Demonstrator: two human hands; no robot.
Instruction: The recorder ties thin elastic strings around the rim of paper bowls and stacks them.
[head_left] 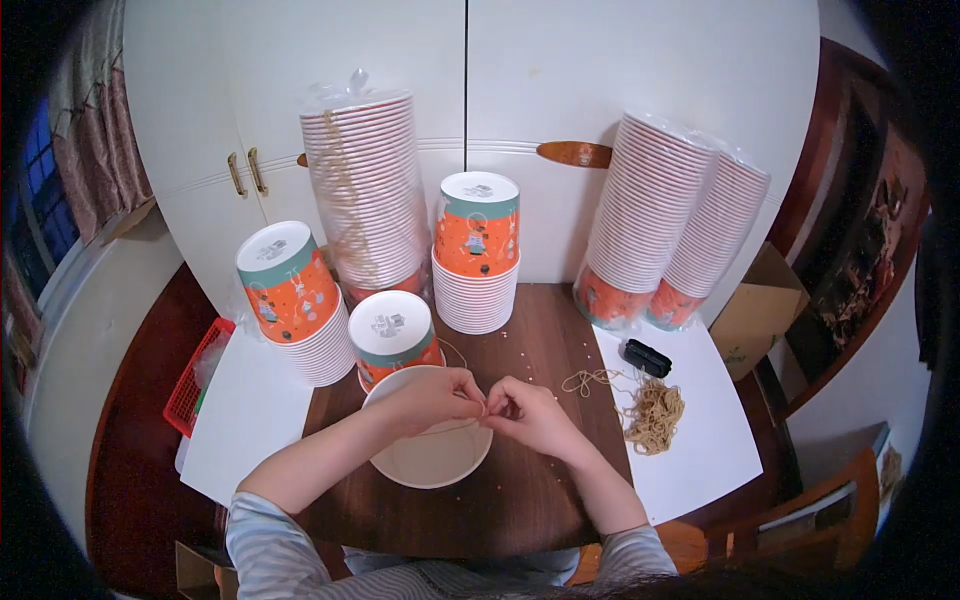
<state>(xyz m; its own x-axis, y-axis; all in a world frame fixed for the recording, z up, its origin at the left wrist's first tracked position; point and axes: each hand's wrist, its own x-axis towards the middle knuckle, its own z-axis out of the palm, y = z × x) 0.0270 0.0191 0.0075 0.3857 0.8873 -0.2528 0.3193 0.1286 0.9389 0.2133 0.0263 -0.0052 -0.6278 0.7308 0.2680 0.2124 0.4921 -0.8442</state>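
A white-lined paper bucket (430,468) stands mouth up near the front of the brown table. Over its rim, my left hand (432,398) and my right hand (530,414) meet with fingertips pinched together. Both seem to grip a thin tan string (442,431), which runs across the bucket's mouth. The exact point between the fingers is too small to make out. Just behind, an upturned orange and green bucket (392,340) is partly hidden by my left hand. A loose heap of the same tan string (655,418) lies to the right.
Upturned bucket stacks stand at the left (290,290) and back middle (477,250). Tall plastic-wrapped stacks rise at back left (365,190) and back right (650,210). A black object (647,357) lies by the string heap. A red basket (190,385) and a cardboard box (755,310) flank the table (545,500).
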